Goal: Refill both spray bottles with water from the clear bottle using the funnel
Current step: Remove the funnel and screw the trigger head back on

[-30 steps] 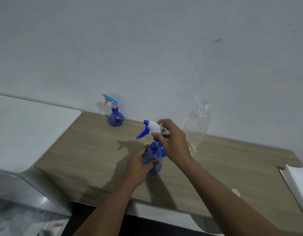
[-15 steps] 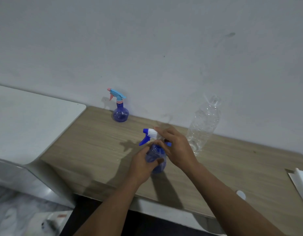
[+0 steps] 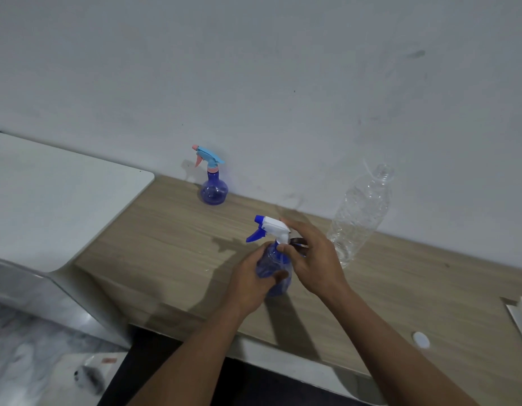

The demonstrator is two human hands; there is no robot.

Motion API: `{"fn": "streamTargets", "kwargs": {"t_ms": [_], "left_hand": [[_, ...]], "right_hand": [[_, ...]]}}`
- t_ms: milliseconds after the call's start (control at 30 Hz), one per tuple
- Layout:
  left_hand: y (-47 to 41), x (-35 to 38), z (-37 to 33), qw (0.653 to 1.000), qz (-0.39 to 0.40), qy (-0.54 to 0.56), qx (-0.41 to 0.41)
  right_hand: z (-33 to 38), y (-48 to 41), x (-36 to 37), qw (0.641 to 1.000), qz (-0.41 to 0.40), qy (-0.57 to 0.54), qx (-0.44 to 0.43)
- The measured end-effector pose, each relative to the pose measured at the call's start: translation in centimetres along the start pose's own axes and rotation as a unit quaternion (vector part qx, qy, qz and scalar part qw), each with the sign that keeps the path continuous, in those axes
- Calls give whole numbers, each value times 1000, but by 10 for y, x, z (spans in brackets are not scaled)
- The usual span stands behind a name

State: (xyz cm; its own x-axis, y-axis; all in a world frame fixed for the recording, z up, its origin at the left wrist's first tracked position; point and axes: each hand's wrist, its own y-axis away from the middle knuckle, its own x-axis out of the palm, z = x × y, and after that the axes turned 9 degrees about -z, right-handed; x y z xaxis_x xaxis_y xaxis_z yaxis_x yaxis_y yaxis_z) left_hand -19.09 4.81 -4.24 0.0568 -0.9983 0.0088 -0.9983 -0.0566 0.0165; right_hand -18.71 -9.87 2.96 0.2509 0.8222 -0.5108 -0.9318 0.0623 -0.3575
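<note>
1 second ago the right hand (image 3: 315, 259) held the white trigger head with blue nozzle and lever (image 3: 273, 227) lifted clear of the translucent blue spray bottle (image 3: 273, 271). Half a second ago it was coming down onto the neck, and now it sits on the neck, nozzle pointing left. The thumb and fingertips of that hand pinch the collar at the base of the head, the other fingers loosely spread. The left hand (image 3: 253, 284) has stayed where it was, fingers and thumb curled round the bottle's belly, holding it upright on the wooden table (image 3: 166, 244) near the front edge. This looks like the closing-up step: the head probably needs screwing down until tight. The second blue spray bottle with a light-blue and pink trigger (image 3: 213, 183) stands against the wall, well apart and already capped. The clear plastic bottle (image 3: 360, 213) stands uncapped just behind the right hand, with only a little water visible at its bottom. Its likely lid, a round white cap (image 3: 420, 339), lies far right. No funnel can be made out. With 1 bottle closed and this 1 being closed, the refill seems nearly done.
</note>
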Motion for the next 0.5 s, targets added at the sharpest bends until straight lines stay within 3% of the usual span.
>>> {"fn": "streamTargets", "kwargs": {"t_ms": [133, 333, 500], "left_hand": [[0, -2, -3, 1000, 10, 0, -3], [1, 0, -5, 1000, 3, -8, 2], [0, -1, -4, 1000, 4, -4, -9]], "right_hand": [[2, -4, -4, 1000, -9, -4, 24], [7, -19, -16, 996, 82, 38, 3], [6, -19, -14, 993, 87, 75, 5]]}}
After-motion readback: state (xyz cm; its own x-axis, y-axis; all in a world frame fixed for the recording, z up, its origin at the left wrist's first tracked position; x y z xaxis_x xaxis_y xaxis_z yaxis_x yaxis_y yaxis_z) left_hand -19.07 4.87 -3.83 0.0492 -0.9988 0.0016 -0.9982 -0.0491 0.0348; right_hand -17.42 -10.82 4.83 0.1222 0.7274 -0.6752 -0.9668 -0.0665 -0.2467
